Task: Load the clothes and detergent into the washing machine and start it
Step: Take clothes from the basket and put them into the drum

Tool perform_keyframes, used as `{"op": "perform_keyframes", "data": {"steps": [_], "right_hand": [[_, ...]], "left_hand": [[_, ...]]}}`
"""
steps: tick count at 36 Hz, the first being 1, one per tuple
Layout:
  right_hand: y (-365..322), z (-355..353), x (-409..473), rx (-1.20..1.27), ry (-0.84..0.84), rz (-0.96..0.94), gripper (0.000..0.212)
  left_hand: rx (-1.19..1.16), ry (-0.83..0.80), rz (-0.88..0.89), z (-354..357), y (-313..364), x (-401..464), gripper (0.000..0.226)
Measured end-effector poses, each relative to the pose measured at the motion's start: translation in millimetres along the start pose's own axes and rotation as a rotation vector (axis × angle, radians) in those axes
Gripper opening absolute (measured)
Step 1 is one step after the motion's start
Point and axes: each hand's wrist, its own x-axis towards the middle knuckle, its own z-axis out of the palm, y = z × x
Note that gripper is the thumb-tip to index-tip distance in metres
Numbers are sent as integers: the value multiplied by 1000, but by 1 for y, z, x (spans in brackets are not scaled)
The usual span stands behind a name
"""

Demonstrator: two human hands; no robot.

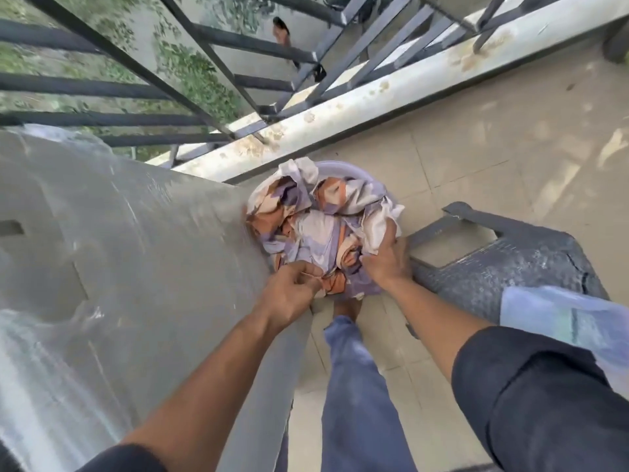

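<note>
Beside the washing machine [119, 250], both hands [384, 258] grip crumpled purple-orange clothes [316, 229] filling a basin [340, 166].

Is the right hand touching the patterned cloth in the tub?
Touching. Head view: right hand grips the patterned cloth at its right edge, fingers curled into the fabric.
</note>
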Motion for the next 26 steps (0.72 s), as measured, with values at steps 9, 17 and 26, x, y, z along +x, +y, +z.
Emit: {"op": "perform_keyframes", "data": {"steps": [9, 17, 26], "right_hand": [[-20, -25, -14, 217, 28, 58, 17], [-20, -75, -113, 215, 128, -273, 40], [-50, -126, -244, 441, 96, -495, 12]], "left_hand": [[-23, 6, -46, -20, 19, -8, 15], [11, 5, 47, -23, 53, -56, 19], [354, -149, 200, -41, 60, -127, 72]]}}
